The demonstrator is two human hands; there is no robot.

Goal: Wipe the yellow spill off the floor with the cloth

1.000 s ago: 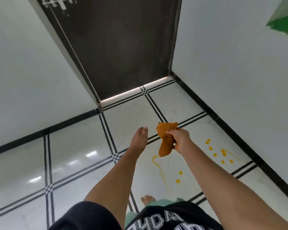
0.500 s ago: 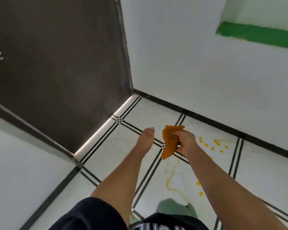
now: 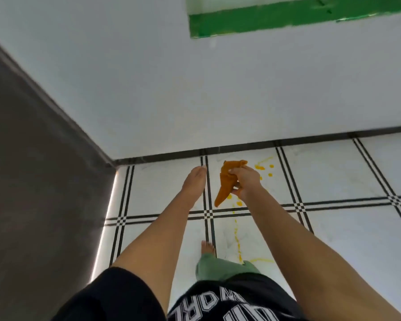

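Currently the right hand (image 3: 245, 181) has its grip closed on one orange cloth (image 3: 227, 181), which hangs from the fingers above the floor (image 3: 333, 228). The left hand (image 3: 195, 181) is flat, fingers extended, holding nothing. The yellow spill (image 3: 237, 242) lies below as drops and one thin trail; the right hand hides part of it, so the drop count is unclear.

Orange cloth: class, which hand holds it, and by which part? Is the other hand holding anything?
The right hand grips the orange cloth near its upper end, the rest hanging down. The left hand is open and empty.
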